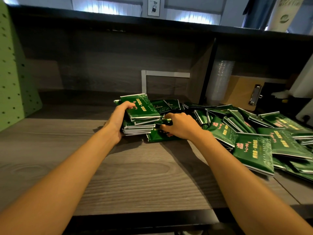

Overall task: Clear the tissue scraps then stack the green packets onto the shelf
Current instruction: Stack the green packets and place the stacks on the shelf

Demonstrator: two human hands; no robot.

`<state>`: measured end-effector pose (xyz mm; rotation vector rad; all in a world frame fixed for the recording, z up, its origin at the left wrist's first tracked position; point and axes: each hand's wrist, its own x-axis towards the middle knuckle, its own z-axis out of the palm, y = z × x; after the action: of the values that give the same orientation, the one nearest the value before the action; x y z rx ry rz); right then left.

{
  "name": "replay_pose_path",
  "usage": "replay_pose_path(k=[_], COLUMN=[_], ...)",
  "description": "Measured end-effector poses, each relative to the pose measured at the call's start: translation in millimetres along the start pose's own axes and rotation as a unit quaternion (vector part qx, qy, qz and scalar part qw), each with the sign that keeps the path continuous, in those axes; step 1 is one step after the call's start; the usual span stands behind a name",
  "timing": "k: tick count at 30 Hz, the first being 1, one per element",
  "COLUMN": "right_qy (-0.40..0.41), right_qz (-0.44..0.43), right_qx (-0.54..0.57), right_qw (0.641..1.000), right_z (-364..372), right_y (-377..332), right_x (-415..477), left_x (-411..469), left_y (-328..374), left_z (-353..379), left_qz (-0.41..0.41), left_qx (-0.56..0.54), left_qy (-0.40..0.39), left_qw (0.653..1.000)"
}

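Note:
My left hand (120, 118) grips a stack of green packets (141, 119) from its left side, thumb over the top packet. My right hand (181, 125) has its fingers curled on a single green packet (160, 135) lying just right of and below that stack. A loose heap of green packets (252, 133) spreads over the right part of the wooden shelf surface (135, 175). No tissue scraps are clearly visible on the surface near my hands.
A green pegboard panel (11, 78) stands at the left. A dark divider (207, 70) splits the shelf; behind it stand stacked clear cups (220, 80) and a clipboard (245, 92). A white taped outline (162, 74) marks the back wall. Something white (281, 94) lies far right.

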<state>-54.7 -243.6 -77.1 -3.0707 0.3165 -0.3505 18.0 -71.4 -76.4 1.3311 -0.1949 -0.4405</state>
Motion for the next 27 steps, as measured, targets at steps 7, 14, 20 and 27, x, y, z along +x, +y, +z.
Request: replay_pose_path(k=[7, 14, 20, 27], right_qy=[0.071, 0.058, 0.039, -0.002], right_qz=[0.01, 0.101, 0.123, 0.182], right_qx=[0.08, 0.21, 0.293, 0.241], right_qw=[0.994, 0.971, 0.947, 0.953], right_z=[-2.2, -8.7, -14.2, -8.9], right_y=[13.3, 29.9, 28.5, 15.9], right_x=[0.8, 2.2, -1.1, 1.0], left_x=[-2.6, -4.3, -2.9, -0.9], left_y=[1.6, 1.5, 3.0, 3.3], left_z=[0.0, 0.3, -0.8, -2.9], left_qz=[-0.002, -0.009, -0.015, -0.029], left_qx=[0.001, -0.007, 0.002, 0.042], left_qy=[0.012, 0.019, 0.013, -0.027], left_qw=[1.0, 1.0, 1.0, 0.998])
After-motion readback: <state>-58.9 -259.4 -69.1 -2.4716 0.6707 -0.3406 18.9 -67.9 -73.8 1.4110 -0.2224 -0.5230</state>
